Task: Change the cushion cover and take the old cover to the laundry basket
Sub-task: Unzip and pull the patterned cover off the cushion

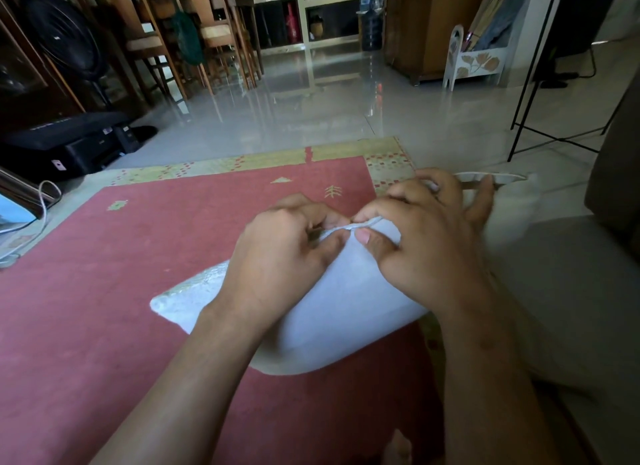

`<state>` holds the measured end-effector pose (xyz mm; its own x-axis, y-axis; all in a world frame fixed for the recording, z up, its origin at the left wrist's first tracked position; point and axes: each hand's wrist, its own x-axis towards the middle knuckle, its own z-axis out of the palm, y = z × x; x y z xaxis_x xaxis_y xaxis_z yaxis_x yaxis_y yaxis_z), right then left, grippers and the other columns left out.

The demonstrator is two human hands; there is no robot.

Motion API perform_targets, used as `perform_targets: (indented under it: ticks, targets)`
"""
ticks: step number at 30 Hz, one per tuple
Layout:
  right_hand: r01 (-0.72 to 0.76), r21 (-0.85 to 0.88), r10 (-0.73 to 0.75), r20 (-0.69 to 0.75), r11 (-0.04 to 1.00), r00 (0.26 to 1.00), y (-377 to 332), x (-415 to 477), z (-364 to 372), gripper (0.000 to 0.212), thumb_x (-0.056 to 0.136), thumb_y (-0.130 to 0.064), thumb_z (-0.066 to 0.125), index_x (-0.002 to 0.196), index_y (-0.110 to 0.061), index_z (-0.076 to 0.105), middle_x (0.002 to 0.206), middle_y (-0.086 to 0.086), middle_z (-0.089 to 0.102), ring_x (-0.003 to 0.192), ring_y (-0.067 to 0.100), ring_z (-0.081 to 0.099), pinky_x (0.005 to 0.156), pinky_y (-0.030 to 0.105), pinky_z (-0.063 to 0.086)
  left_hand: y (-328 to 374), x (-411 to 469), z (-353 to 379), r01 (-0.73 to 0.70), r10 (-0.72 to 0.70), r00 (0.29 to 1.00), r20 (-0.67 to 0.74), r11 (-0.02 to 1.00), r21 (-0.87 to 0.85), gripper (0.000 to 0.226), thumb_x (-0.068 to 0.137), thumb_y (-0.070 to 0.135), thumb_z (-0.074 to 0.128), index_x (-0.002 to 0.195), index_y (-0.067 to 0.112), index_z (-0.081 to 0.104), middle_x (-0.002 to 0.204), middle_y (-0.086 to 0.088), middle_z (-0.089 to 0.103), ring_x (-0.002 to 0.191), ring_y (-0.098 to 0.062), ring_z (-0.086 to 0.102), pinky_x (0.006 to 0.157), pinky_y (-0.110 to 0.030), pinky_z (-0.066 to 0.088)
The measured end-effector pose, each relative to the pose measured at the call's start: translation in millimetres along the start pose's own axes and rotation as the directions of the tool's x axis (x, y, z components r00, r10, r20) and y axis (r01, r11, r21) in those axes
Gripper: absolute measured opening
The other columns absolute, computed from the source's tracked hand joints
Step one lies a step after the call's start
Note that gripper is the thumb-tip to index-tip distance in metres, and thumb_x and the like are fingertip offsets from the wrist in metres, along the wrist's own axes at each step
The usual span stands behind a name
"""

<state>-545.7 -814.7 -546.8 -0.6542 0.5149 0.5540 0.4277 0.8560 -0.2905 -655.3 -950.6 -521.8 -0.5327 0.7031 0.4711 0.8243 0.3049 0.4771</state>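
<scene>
Glossy pale floor tiles [311,94] are filling the far half of the room, reflecting the furniture beyond. A red rug [104,291] with a yellow-green patterned border is lying across the near floor, taking up the left and centre. A grey sofa seat [571,291] is occupying the near right. At far left, wooden chairs [166,39] are standing beside a black pedestal fan [62,32], with a black printer [69,142] sitting on the floor below them. At far right, a white painted rack with leaf motifs [474,59] is standing near a wooden cabinet [422,25], and a black metal stand [540,94] is reaching down to the tiles. A blue water bottle [372,14] is standing at the far wall.

A white cushion [346,312] is resting over the rug at centre, its right end extending toward the sofa, its left corner showing an embroidered or textured cover face. Its upper edge seam is being held between both hands.

The left hand [280,257] is curling over the cushion's upper left edge, thumb and fingers pinching the seam of the cover. The right hand [426,236] is sitting just beside it, thumb and forefinger pinching the same seam, remaining fingers spreading toward the far right end. The two thumbs are nearly touching. Whether a zip pull is being held cannot be told.
</scene>
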Motion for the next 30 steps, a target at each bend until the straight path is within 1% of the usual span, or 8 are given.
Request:
perform_targets:
  ticks: [3,8,12,16,20,22,25,30]
  targets:
    - [-0.023,0.003,0.024,-0.046,1.000,0.999,-4,1,3,0.019,0.079,-0.052,0.053,0.081,-0.040,0.068,0.101,-0.019,0.062,0.125,0.020,0.043,0.113,0.068,0.004,0,-5,3,-0.031,0.031,0.999,-0.020,0.999,0.033,0.016,0.085,0.044,0.063,0.100,0.040,0.067,0.092,0.013,0.066,0.087,-0.012,0.066,0.077,-0.040,0.055]
    - [-0.015,0.093,0.036,-0.222,0.996,0.974,-5,1,13,0.018,0.084,-0.049,0.059,0.081,-0.038,0.073,0.091,-0.016,0.063,0.108,0.019,0.053,0.113,0.061,0.014,2,-3,3,-0.029,0.032,0.997,-0.073,0.999,0.031,0.016,0.087,0.041,0.064,0.096,0.032,0.074,0.089,0.009,0.071,0.087,-0.015,0.068,0.079,-0.040,0.055]
    - [-0.005,0.128,0.048,-0.341,0.992,0.939,-4,0,17,0.013,0.083,-0.045,0.066,0.079,-0.037,0.075,0.082,-0.012,0.058,0.096,0.022,0.054,0.109,0.058,0.023,6,-6,5,-0.069,0.078,0.989,-0.123,0.995,0.071,0.013,0.089,0.034,0.064,0.091,0.026,0.074,0.083,0.006,0.071,0.081,-0.014,0.067,0.091,-0.047,0.055]
    - [-0.012,0.125,0.055,-0.350,0.992,0.935,-4,0,18,0.009,0.083,-0.043,0.069,0.079,-0.037,0.076,0.083,-0.012,0.060,0.099,0.023,0.054,0.109,0.056,0.023,8,-4,11,-0.088,0.126,0.979,-0.163,0.971,0.221,0.012,0.087,0.034,0.062,0.087,0.025,0.070,0.080,0.007,0.070,0.078,-0.014,0.067,0.106,-0.044,0.046]
    - [-0.015,0.130,0.057,-0.326,0.991,0.944,-3,1,16,0.013,0.084,-0.047,0.066,0.082,-0.039,0.076,0.087,-0.013,0.063,0.103,0.023,0.055,0.108,0.054,0.023,15,2,11,-0.021,0.049,0.990,-0.132,0.978,0.205,0.008,0.082,0.034,0.063,0.084,0.026,0.065,0.079,0.007,0.070,0.078,-0.016,0.068,0.110,-0.045,0.041]
    - [-0.011,0.133,0.053,-0.313,0.991,0.948,-3,2,16,0.015,0.085,-0.048,0.064,0.082,-0.039,0.076,0.089,-0.014,0.064,0.105,0.023,0.055,0.108,0.055,0.024,19,7,6,0.008,-0.002,1.000,-0.030,0.977,0.214,0.011,0.084,0.037,0.062,0.088,0.027,0.064,0.084,0.006,0.069,0.082,-0.019,0.066,0.102,-0.044,0.045]
    - [-0.015,0.136,0.055,-0.291,0.991,0.955,0,2,15,0.015,0.085,-0.047,0.063,0.081,-0.038,0.075,0.092,-0.015,0.065,0.108,0.023,0.053,0.108,0.054,0.024,18,16,-2,-0.047,-0.001,0.987,0.162,0.954,0.296,0.030,0.085,0.049,0.049,0.095,0.026,0.066,0.090,0.004,0.066,0.086,-0.024,0.065,0.080,-0.039,0.053]
    - [0.020,0.140,0.018,-0.265,0.990,0.964,4,-1,11,0.010,0.082,-0.040,0.063,0.086,-0.039,0.073,0.098,-0.016,0.066,0.117,0.025,0.052,0.106,0.059,0.025,17,12,-3,-0.045,0.039,0.998,0.047,0.989,0.139,0.013,0.089,0.035,0.058,0.091,0.027,0.068,0.081,0.004,0.071,0.079,-0.023,0.068,0.072,-0.039,0.055]
